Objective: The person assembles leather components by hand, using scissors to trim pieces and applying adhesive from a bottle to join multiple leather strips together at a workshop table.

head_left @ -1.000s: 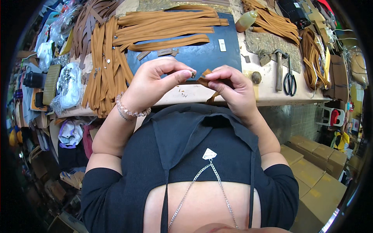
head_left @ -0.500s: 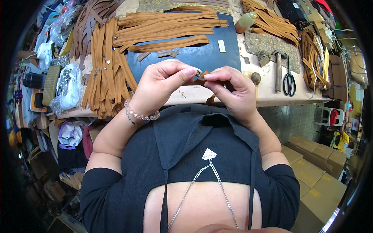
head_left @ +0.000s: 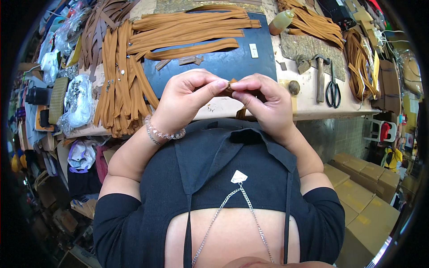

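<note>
To the right of my right hand (head_left: 263,96) I see a wooden-handled hammer (head_left: 320,82) and, just past it, black-handled scissors (head_left: 333,94). Beyond that hand is a squeeze bottle (head_left: 280,23) of yellowish liquid. Lower down and well off to that hand's right are taped cardboard boxes (head_left: 373,214) and a white plastic stool (head_left: 393,131). Well left of my left hand (head_left: 190,91) I see a clear plastic bag (head_left: 80,107).

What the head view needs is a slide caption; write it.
Left hand pinching a small metal piece at a brown strip in the right hand, hammer and scissors nearby.
</note>
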`<state>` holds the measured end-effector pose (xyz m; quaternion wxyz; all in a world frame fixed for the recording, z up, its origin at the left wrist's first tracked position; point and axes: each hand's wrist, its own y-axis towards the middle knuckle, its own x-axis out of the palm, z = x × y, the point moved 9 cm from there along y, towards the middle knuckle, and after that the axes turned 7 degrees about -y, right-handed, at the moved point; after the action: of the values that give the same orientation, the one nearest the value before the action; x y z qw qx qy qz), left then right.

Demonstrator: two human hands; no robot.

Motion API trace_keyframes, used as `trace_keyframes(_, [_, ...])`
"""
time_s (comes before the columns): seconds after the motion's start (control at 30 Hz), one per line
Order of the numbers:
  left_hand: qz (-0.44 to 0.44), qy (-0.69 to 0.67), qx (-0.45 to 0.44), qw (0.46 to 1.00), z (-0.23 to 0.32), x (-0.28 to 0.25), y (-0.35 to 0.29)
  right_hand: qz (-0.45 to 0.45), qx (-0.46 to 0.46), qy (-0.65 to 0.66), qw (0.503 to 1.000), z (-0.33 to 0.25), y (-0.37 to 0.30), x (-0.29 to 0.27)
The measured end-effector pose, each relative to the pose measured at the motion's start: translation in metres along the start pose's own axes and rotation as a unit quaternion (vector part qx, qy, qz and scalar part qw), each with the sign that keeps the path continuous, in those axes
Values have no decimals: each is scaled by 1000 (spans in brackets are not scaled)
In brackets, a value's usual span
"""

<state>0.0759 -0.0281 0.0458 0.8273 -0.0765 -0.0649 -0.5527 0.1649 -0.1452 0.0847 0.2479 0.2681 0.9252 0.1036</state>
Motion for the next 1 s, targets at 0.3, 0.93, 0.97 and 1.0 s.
trace_keyframes(0.3, [-59, -14, -71, 996, -11, 7, 2, -69, 185, 134, 971, 26, -9, 14])
trace_keyframes(0.93, [-26, -203, -201, 958, -45, 19, -2, -16, 212, 175, 961, 43, -12, 15])
trace_keyframes(0.97, [-22, -219, -222, 950, -47, 20, -4, -15, 207, 176, 962, 43, -12, 14])
trace_keyframes(1.0, [-21, -220, -222, 950, -48, 20, -4, -16, 207, 175, 962, 42, -11, 15])
